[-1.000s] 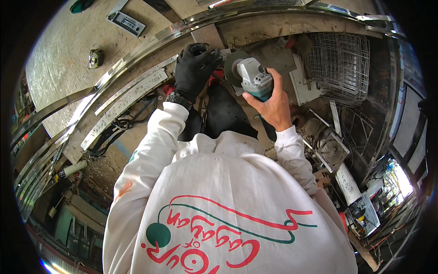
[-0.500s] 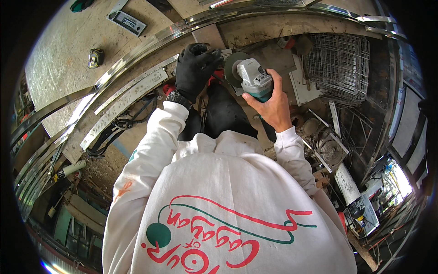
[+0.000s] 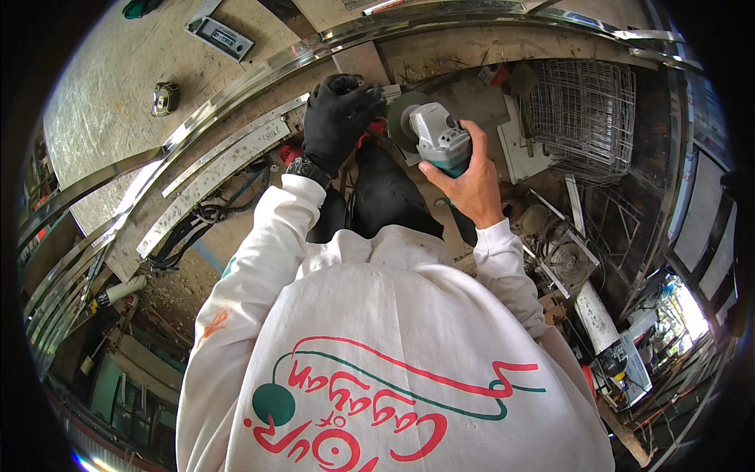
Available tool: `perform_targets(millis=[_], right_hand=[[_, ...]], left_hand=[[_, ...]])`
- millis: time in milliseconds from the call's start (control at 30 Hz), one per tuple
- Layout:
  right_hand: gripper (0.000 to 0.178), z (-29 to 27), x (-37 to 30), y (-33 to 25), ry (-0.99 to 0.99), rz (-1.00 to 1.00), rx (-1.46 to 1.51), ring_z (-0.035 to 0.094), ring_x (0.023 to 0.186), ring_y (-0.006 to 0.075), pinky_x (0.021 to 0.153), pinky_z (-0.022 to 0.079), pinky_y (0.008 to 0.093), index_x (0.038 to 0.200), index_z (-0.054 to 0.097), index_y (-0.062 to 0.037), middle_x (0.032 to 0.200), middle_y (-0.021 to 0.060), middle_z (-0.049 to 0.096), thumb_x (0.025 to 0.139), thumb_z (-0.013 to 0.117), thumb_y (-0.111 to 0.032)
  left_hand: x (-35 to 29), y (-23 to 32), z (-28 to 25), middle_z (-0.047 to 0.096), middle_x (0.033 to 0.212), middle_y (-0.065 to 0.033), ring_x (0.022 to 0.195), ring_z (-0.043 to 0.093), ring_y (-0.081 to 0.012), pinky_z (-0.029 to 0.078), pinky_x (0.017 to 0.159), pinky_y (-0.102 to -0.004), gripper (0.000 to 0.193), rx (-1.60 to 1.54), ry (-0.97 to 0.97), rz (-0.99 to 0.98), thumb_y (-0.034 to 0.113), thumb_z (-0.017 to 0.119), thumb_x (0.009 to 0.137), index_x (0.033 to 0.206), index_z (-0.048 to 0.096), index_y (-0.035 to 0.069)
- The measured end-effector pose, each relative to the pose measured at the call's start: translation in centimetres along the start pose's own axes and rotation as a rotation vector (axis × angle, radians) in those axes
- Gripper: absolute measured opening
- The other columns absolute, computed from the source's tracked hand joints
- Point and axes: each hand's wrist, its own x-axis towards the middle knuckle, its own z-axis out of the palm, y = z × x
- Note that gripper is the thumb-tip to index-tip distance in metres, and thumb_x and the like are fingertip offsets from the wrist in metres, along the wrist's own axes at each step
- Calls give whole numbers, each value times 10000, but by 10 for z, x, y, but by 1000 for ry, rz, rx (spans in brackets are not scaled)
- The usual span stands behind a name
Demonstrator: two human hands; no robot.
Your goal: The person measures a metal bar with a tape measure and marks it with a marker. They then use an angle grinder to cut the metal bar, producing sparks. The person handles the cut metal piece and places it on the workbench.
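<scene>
My right hand (image 3: 478, 177), bare, is closed round the body of an angle grinder (image 3: 439, 135) with a grey head and a teal-green housing. Its thin disc (image 3: 402, 126) faces left, a short way from my other hand. My left hand (image 3: 340, 118) wears a black glove and has its fingers curled in. What it grips is hidden by the glove. Just past its fingertips shows the end of a pale metal strip (image 3: 391, 91); whether the hand touches it I cannot tell. Behind the glove lies something red (image 3: 376, 128), mostly covered.
Long shiny metal bars (image 3: 236, 93) curve across the worktable (image 3: 102, 118). A tape measure (image 3: 165, 99) and a spirit level (image 3: 220, 39) lie on it. Below, white-painted strips (image 3: 220, 185) and black cables (image 3: 212, 212). Wire racks (image 3: 586, 118) and scrap metal (image 3: 570, 259) stand to the right.
</scene>
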Motion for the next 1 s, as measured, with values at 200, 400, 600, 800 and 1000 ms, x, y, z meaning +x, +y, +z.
perform_targets(millis=[200,400,600,800,1000], right_hand=[[884,-6,-3,1,-15,7,42,730,1088,372,933,565,453,1490,410,-111,1221,237,707,808,921,-343],[919,-15,-4,-1,-33,-26,-7,715,1092,440,918,566,492,1489,387,-103,1255,267,682,799,915,-401],[906,-21,-2,-1,-41,5,2,715,1091,421,921,562,479,1483,398,-87,1242,265,687,801,917,-380],[886,-22,-2,-3,-7,3,12,719,1091,412,915,564,477,1474,409,-79,1236,262,692,804,917,-357],[876,-22,2,-2,-21,3,35,718,1096,408,921,563,473,1469,413,-79,1241,262,689,804,918,-344]], left_hand=[[-1,0,-4,681,1226,-107,1064,671,-320,554,911,-437,259,10,-31,11,341,849,864,1097,832,230],[-4,12,-11,640,1303,-58,1219,595,-339,513,1000,-480,348,209,-19,53,299,804,888,1234,775,296],[6,11,-19,655,1256,-82,1179,619,-349,517,984,-476,296,246,-60,45,280,796,890,1183,772,247],[-12,-21,-22,747,1125,-101,976,714,-228,567,833,-365,332,-359,173,-431,150,774,941,1265,725,94],[-19,-37,-3,772,1075,-59,914,703,-132,578,831,-288,297,-1029,97,-682,-21,665,985,1279,710,-22]])
